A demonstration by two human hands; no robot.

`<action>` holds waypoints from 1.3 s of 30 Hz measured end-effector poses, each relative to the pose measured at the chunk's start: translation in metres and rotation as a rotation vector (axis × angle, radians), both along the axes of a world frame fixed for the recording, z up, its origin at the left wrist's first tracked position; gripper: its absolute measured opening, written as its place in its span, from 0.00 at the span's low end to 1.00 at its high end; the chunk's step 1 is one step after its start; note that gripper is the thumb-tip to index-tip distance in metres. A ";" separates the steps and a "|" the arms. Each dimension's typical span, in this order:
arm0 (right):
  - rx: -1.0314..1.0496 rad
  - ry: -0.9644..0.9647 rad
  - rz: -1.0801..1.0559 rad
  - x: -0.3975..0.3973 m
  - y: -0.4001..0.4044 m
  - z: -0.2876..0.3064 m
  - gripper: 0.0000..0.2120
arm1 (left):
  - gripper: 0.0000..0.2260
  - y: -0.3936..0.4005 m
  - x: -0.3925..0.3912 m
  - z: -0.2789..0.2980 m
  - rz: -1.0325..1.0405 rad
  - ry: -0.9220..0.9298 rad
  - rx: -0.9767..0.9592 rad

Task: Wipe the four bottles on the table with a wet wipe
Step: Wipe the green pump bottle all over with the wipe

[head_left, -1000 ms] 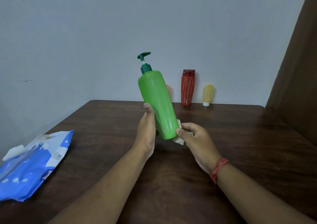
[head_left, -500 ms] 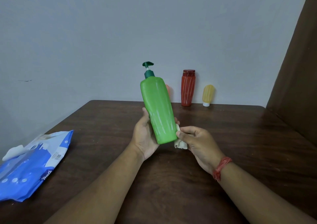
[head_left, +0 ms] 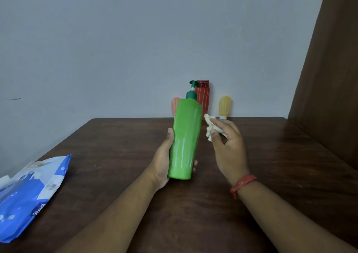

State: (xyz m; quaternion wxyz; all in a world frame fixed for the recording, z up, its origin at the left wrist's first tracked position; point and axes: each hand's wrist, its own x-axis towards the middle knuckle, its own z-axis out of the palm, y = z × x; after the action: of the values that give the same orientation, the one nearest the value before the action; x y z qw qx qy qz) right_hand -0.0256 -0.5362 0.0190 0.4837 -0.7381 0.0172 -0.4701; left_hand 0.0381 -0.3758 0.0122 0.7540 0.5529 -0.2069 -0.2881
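Left hand (head_left: 164, 159) grips green pump bottle (head_left: 185, 138); right hand (head_left: 227, 146) pinches wet wipe (head_left: 210, 127) just beside it. Red (head_left: 203, 98), yellow (head_left: 224, 105), orange (head_left: 175, 104) bottles likely unwiped.

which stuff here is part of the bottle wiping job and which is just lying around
Job: green pump bottle, red bottle, yellow bottle, orange bottle, wet wipe, left hand, right hand.
Lying about: blue wipes pack, table.
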 end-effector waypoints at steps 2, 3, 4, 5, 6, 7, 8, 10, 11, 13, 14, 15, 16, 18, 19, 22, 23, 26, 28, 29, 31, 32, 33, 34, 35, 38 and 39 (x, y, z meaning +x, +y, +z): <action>-0.038 -0.041 -0.059 0.001 0.000 0.001 0.16 | 0.35 -0.001 -0.003 -0.001 -0.050 -0.045 0.034; -0.065 -0.059 -0.093 0.000 -0.002 0.003 0.17 | 0.35 -0.002 -0.004 -0.001 -0.077 -0.066 0.052; -0.100 -0.069 -0.119 0.000 -0.004 0.004 0.17 | 0.36 -0.004 -0.005 -0.001 -0.100 -0.084 0.072; -0.150 -0.077 -0.137 -0.001 -0.005 0.006 0.17 | 0.37 -0.005 -0.006 -0.001 -0.115 -0.100 0.091; -0.217 -0.091 -0.151 -0.002 -0.006 0.007 0.17 | 0.37 -0.006 -0.006 -0.002 -0.123 -0.113 0.106; -0.307 -0.108 -0.164 -0.004 -0.006 0.008 0.17 | 0.38 -0.007 -0.007 -0.002 -0.125 -0.124 0.114; -0.411 -0.118 -0.180 -0.005 -0.005 0.008 0.18 | 0.38 -0.008 -0.007 -0.001 -0.125 -0.134 0.116; -0.609 -0.127 -0.218 -0.005 -0.004 0.007 0.19 | 0.38 -0.010 -0.008 -0.001 -0.122 -0.155 0.117; -0.650 -0.129 -0.238 -0.003 -0.005 0.006 0.19 | 0.38 -0.011 -0.009 -0.001 -0.118 -0.166 0.122; -0.587 -0.123 -0.282 0.000 -0.011 0.007 0.19 | 0.38 -0.012 -0.009 0.000 -0.105 -0.189 0.147; -0.522 -0.119 -0.295 0.001 -0.014 0.008 0.20 | 0.38 -0.013 -0.010 -0.001 -0.099 -0.199 0.159; -0.470 -0.115 -0.303 0.001 -0.016 0.008 0.20 | 0.38 -0.013 -0.009 -0.001 -0.096 -0.206 0.167; -0.449 -0.113 -0.311 0.001 -0.016 0.010 0.20 | 0.38 -0.014 -0.009 -0.001 -0.094 -0.214 0.169; -0.522 -0.111 -0.338 -0.002 -0.014 0.015 0.19 | 0.39 -0.015 -0.009 -0.001 -0.086 -0.232 0.174; -0.603 -0.110 -0.359 -0.005 -0.014 0.020 0.19 | 0.39 -0.016 -0.010 0.000 -0.081 -0.243 0.185; -0.739 -0.098 -0.439 -0.007 -0.025 0.031 0.21 | 0.37 -0.018 -0.013 0.001 -0.045 -0.295 0.233; -0.703 -0.093 -0.458 -0.007 -0.030 0.033 0.22 | 0.36 -0.018 -0.015 0.002 -0.027 -0.333 0.260; -0.549 -0.110 -0.474 -0.006 -0.039 0.029 0.22 | 0.39 -0.020 -0.019 0.005 0.006 -0.472 0.380; -0.512 -0.116 -0.472 -0.005 -0.033 0.023 0.21 | 0.42 -0.019 -0.019 0.005 0.020 -0.493 0.400; -0.513 -0.119 -0.449 -0.003 -0.030 0.020 0.21 | 0.42 -0.019 -0.019 0.004 0.029 -0.467 0.378; -0.531 -0.129 -0.372 -0.001 -0.025 0.014 0.19 | 0.37 -0.018 -0.017 0.002 0.028 -0.406 0.316; -0.525 -0.135 -0.344 0.000 -0.025 0.014 0.19 | 0.34 -0.017 -0.017 0.003 0.023 -0.396 0.308; -0.503 -0.138 -0.338 0.000 -0.028 0.016 0.20 | 0.32 -0.017 -0.017 0.003 0.019 -0.398 0.316; -0.474 -0.134 -0.351 0.001 -0.031 0.017 0.22 | 0.32 -0.018 -0.017 0.003 0.014 -0.404 0.327; -0.440 -0.123 -0.367 0.000 -0.033 0.018 0.23 | 0.32 -0.018 -0.016 0.003 0.005 -0.409 0.331; -0.397 -0.064 -0.334 -0.002 -0.024 0.012 0.24 | 0.30 -0.017 -0.015 0.002 0.008 -0.386 0.305; -0.412 -0.050 -0.305 -0.003 -0.020 0.008 0.22 | 0.31 -0.017 -0.014 0.001 0.013 -0.353 0.287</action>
State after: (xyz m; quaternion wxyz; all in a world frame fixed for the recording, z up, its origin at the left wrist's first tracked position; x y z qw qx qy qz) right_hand -0.0283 -0.5559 0.0270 0.2471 -0.7980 0.0203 -0.5493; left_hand 0.0246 -0.3923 0.0128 0.6217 0.6975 -0.2890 -0.2084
